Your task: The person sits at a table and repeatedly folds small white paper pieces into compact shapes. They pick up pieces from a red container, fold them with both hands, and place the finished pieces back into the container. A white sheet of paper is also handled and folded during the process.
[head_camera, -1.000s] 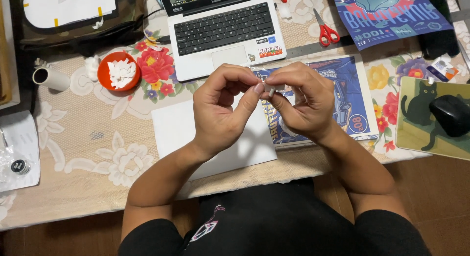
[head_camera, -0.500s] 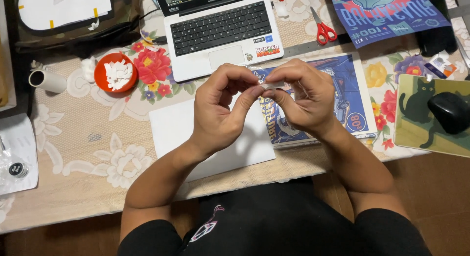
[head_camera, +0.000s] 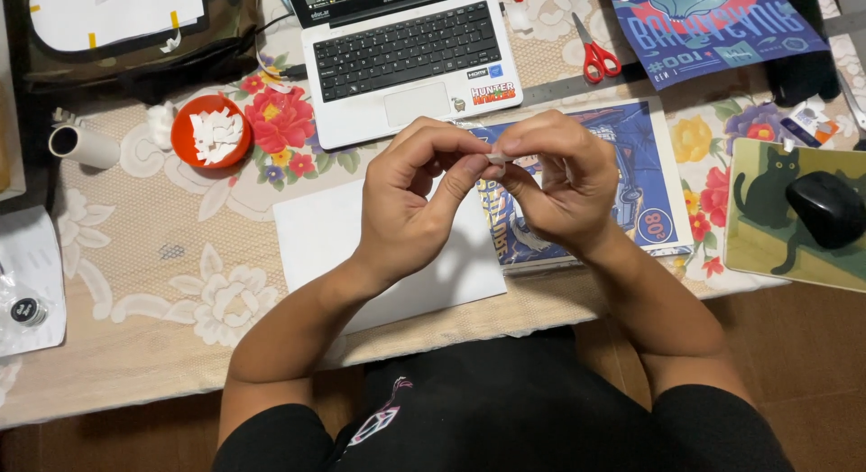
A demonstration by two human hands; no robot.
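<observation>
Seen from above, the person's left hand (head_camera: 410,201) and right hand (head_camera: 559,179) met above the table (head_camera: 135,282), the fingertips of both pinched narrowly on one small white piece (head_camera: 496,158) held between them. Beneath the hands lay a blank white sheet (head_camera: 316,237) and a blue printed poster (head_camera: 631,165). Farther back stood an open laptop (head_camera: 406,57), with a red bowl of white scraps (head_camera: 211,129) to its left and red-handled scissors (head_camera: 595,52) to its right.

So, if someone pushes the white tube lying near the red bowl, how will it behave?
The white tube lies on its side, so it would probably roll. It looks hollow, likely light. The lace tablecloth may slow it.
</observation>
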